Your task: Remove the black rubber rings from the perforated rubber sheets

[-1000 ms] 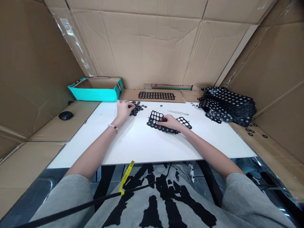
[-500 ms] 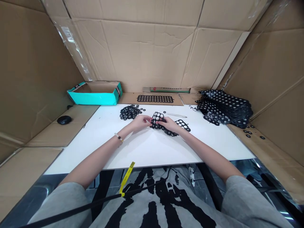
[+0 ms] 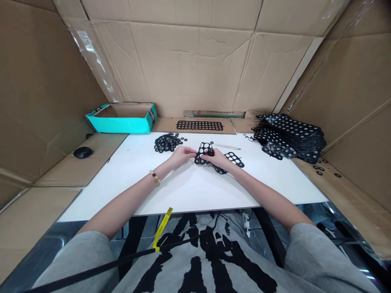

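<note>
Crumpled tighter since half a second ago: perforated black sheet (image 3: 205, 153), mid-counter (image 3: 183, 191) toward far edge, pinched by left hand (image 3: 181, 155) and right hand (image 3: 220, 158); ring pile (image 3: 166, 143) near far-left corner.

A black punched sheet (image 3: 207, 154), full of round holes, is crumpled and lifted at one end between the fingers (image 3: 195, 154). Its other end (image 3: 233, 159) trails flat on the table to their right.

Two hands (image 3: 183, 155), one teal box (image 3: 122, 122), one mouse (image 3: 82, 152).
</note>
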The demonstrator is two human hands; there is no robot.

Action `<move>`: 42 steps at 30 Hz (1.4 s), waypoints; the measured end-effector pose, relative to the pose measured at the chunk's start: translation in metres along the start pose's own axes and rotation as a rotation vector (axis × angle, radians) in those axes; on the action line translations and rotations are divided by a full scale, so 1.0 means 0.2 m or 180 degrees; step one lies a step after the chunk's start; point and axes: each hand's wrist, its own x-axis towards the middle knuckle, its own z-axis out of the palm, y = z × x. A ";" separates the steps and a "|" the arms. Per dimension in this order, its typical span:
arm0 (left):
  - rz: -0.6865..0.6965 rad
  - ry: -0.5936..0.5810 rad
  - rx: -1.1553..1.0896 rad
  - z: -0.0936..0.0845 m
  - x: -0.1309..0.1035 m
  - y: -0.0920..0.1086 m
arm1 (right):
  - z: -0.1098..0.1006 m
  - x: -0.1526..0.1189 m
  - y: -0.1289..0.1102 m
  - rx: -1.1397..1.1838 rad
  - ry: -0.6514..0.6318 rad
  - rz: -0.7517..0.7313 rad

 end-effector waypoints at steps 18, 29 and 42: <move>0.1192 0.1062 0.2195 -0.25 -0.02 0.07 | -0.03 -0.02 -0.02 0.0278 0.0563 0.0318; 0.0065 0.0040 -0.0023 0.07 -0.08 0.05 | 0.00 -0.01 -0.01 0.0621 0.0399 0.0073; 0.0273 0.1282 0.0297 -0.24 0.05 0.03 | -0.03 0.00 0.04 0.0397 0.0183 0.0089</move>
